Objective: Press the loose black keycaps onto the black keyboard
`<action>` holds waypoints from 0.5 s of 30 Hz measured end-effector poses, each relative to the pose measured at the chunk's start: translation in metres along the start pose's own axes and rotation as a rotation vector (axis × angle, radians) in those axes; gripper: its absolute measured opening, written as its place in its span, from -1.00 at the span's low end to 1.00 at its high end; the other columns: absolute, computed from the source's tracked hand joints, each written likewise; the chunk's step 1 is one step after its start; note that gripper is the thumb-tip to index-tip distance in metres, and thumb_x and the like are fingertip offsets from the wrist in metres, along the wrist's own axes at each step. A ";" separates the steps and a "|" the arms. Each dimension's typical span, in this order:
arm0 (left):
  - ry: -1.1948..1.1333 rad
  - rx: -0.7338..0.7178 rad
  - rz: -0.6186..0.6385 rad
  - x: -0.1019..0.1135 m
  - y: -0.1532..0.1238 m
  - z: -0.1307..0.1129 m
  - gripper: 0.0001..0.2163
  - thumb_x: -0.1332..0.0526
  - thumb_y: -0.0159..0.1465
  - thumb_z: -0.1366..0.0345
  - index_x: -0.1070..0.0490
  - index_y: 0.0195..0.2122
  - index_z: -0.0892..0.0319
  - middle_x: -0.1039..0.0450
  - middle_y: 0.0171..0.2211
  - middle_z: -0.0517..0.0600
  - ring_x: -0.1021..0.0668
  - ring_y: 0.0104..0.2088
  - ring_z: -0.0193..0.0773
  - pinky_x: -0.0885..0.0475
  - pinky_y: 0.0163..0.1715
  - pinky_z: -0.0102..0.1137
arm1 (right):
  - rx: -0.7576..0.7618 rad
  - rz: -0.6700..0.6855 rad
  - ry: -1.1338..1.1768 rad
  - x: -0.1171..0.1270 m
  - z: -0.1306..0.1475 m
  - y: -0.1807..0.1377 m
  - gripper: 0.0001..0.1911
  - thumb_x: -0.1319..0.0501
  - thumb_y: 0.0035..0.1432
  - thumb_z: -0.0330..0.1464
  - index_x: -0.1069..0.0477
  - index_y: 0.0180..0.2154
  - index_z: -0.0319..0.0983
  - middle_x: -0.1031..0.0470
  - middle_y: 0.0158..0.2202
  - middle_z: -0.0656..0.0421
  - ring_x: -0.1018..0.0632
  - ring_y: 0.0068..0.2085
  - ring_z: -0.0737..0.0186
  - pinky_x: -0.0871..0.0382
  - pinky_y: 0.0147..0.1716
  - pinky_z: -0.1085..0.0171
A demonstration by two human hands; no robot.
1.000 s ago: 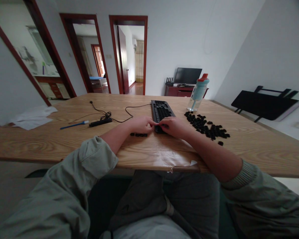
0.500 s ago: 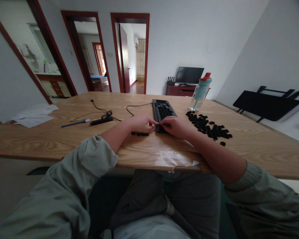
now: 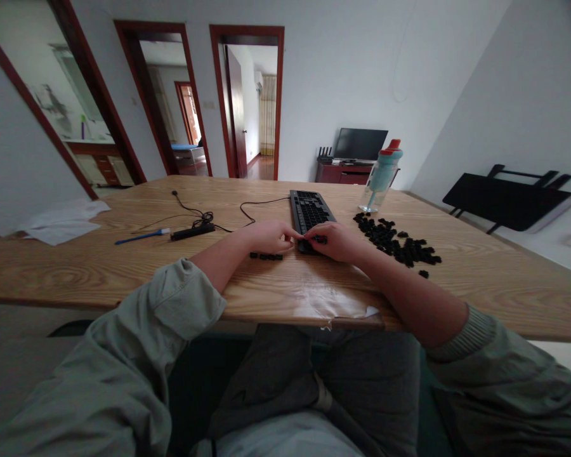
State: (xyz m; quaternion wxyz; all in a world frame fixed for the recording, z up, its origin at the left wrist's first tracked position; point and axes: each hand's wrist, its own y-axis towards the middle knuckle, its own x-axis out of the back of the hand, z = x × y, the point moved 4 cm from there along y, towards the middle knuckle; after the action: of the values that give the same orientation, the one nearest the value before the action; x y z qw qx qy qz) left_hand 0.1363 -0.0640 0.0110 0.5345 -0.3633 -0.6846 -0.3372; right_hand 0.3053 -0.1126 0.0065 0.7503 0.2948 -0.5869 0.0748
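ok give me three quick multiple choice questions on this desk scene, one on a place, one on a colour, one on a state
1. Where does the keycap pile lie relative to the keyboard?
A. to its right
B. to its left
C. on top of it

2. What colour is the bottle cap?
A. yellow
B. red
C. black

3. How do the hands stand?
A. both raised off the table
B. one holds the pen
C. both down at the keyboard's near end

Answers:
1 A, the loose black caps are spread on the table right of the keyboard.
2 B, the cap on the pale teal bottle is red.
3 C, the left hand and right hand meet fingertip to fingertip at the near end; the pen lies untouched far left.
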 end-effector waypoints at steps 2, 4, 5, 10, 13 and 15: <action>0.002 -0.033 -0.032 0.001 0.000 -0.002 -0.55 -0.11 0.27 0.27 -0.44 0.19 0.03 -0.59 -0.22 -0.01 -0.52 -0.32 -0.28 -0.39 -0.27 -0.44 | 0.035 0.006 0.008 -0.001 -0.001 -0.001 -0.67 -0.18 0.18 -0.42 -0.61 -0.05 -0.19 -0.64 -0.08 0.09 -0.60 -0.14 0.13 -0.42 -0.10 0.24; 0.009 -0.052 -0.048 0.002 0.000 -0.004 -0.55 -0.11 0.27 0.27 -0.44 0.20 0.01 -0.58 -0.14 0.01 -0.54 -0.24 -0.25 -0.40 -0.21 -0.43 | 0.069 0.003 0.009 -0.001 -0.001 -0.001 -0.64 -0.18 0.16 -0.44 -0.61 -0.04 -0.18 -0.63 -0.05 0.10 -0.61 -0.12 0.13 -0.42 -0.06 0.24; 0.019 -0.045 -0.047 0.001 0.000 -0.005 -0.55 -0.12 0.27 0.27 -0.44 0.19 -0.01 -0.58 -0.12 0.00 -0.55 -0.21 -0.24 -0.40 -0.19 -0.42 | 0.081 -0.003 0.004 -0.002 -0.001 -0.002 -0.63 -0.18 0.15 -0.45 -0.61 -0.04 -0.18 -0.63 -0.05 0.10 -0.60 -0.11 0.13 -0.42 -0.04 0.24; 0.098 -0.026 -0.001 -0.002 0.001 -0.011 -0.60 -0.12 0.28 0.28 -0.51 0.12 0.00 -0.59 -0.10 0.00 -0.56 -0.14 -0.21 -0.39 -0.14 -0.42 | 0.156 -0.036 -0.058 -0.006 0.003 -0.004 -0.64 -0.15 0.16 -0.48 -0.63 -0.08 -0.19 -0.64 -0.08 0.07 -0.58 -0.10 0.12 -0.39 0.01 0.19; 0.115 -0.050 -0.009 -0.002 0.002 -0.013 -0.62 -0.10 0.30 0.24 -0.53 0.10 0.05 -0.60 -0.12 0.03 -0.58 -0.17 -0.20 -0.40 -0.16 -0.41 | 0.191 -0.058 -0.082 -0.008 0.008 -0.006 -0.65 -0.11 0.20 -0.47 -0.64 -0.11 -0.23 -0.64 -0.11 0.04 -0.57 -0.11 0.10 -0.38 0.02 0.16; 0.084 -0.032 -0.006 -0.001 0.001 -0.012 -0.61 -0.11 0.30 0.22 -0.52 0.10 0.06 -0.62 -0.15 0.02 -0.58 -0.22 -0.21 -0.41 -0.20 -0.41 | 0.185 -0.076 -0.074 -0.006 0.009 -0.006 -0.65 -0.12 0.18 -0.48 -0.64 -0.12 -0.24 -0.63 -0.09 0.03 -0.56 -0.08 0.09 -0.36 0.03 0.15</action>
State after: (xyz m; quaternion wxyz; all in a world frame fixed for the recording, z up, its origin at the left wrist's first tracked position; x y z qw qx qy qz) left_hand 0.1435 -0.0737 0.0124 0.5559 -0.3553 -0.6570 -0.3648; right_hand 0.2992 -0.1209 0.0000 0.7000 0.3874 -0.5933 0.0894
